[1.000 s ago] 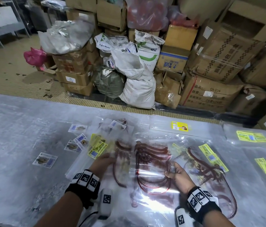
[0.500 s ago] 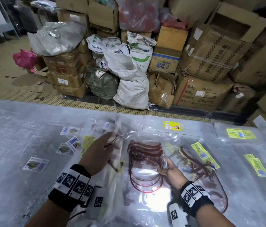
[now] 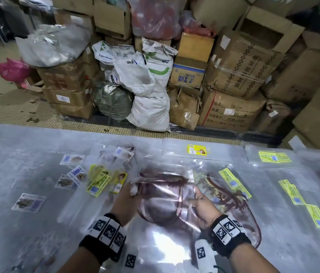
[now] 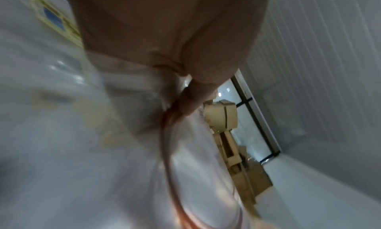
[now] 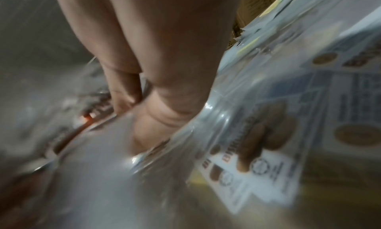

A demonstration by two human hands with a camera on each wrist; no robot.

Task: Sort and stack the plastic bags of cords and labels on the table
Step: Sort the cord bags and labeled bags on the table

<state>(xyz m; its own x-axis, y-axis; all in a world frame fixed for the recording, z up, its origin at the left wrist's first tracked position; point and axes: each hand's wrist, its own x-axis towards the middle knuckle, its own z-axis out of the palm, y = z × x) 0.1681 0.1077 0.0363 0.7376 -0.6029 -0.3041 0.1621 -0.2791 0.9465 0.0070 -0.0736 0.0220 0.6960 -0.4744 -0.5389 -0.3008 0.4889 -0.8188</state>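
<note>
Both hands pinch one clear bag of red cords at frame centre: left hand on its left edge, right hand on its right; two-sided hold likely keeps the floppy film flat for stacking; other bags spread across the table.

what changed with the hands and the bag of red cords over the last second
Both hands closed in on the bag of red cords and took hold: the left hand left the bags beside it and now grips the bag's left edge, while the right hand grips its right edge. The bag now looks raised off the pile, though motion blur makes that unsure. The yellow labels and small cards on the table stayed put.
</note>
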